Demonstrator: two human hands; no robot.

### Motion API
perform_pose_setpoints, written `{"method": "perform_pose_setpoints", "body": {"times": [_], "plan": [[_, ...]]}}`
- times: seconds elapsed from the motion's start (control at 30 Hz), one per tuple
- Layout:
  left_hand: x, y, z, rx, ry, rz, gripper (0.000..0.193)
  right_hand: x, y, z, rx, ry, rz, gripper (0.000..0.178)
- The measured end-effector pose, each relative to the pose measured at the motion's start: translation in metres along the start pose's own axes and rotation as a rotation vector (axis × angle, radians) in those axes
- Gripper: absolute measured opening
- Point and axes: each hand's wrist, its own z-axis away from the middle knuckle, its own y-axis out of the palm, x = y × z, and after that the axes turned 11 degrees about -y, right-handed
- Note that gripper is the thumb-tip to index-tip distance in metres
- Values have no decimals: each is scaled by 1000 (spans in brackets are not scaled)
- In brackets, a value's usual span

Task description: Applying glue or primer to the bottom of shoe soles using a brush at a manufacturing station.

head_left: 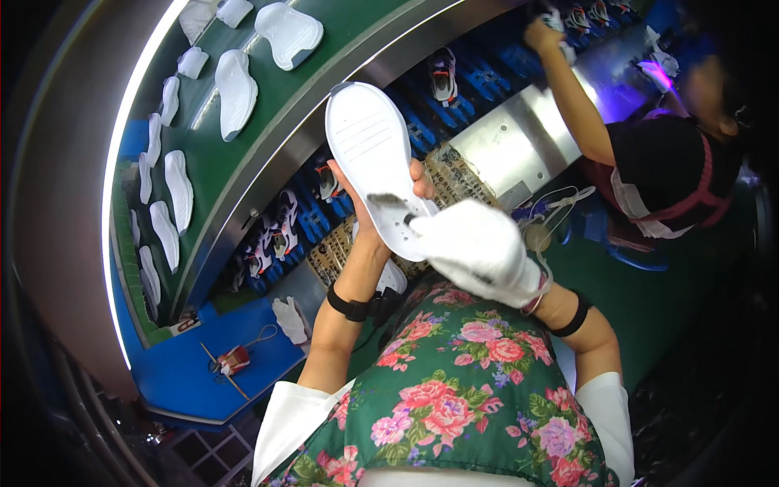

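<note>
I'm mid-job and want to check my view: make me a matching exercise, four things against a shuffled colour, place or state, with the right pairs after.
1 Left hand
2 Right hand
3 Apron
4 Soles at upper left

A On a green surface
B Bare, holding a white sole
C Green with pink flowers
D In a white glove

Pairs: 1-B; 2-D; 3-C; 4-A

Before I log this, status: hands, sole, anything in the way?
Left hand holding white sole. Gloved right hand gripping apparent brush over sole. Right hand partly hides sole's lower end.
</note>
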Motion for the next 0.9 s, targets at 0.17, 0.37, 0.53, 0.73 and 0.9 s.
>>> {"method": "perform_pose_setpoints", "body": {"times": [0.17,0.37,0.53,0.73,0.9], "plan": [[-11,-4,1,-26,31,-5,111,9,-4,-3,-5,179,-393,27],[-22,5,-3,-1,-120,-155,109,14,-4,-3,116,-5,-1,32],[-34,-7,-7,101,-188,-204,110,5,0,3,90,149,-478,20],[-40,-10,-11,156,-380,-243,104,1,2,8,238,-99,-113,31],[-42,-12,-8,73,-533,-252,98,-8,-5,0,209,67,-486,24]]}}
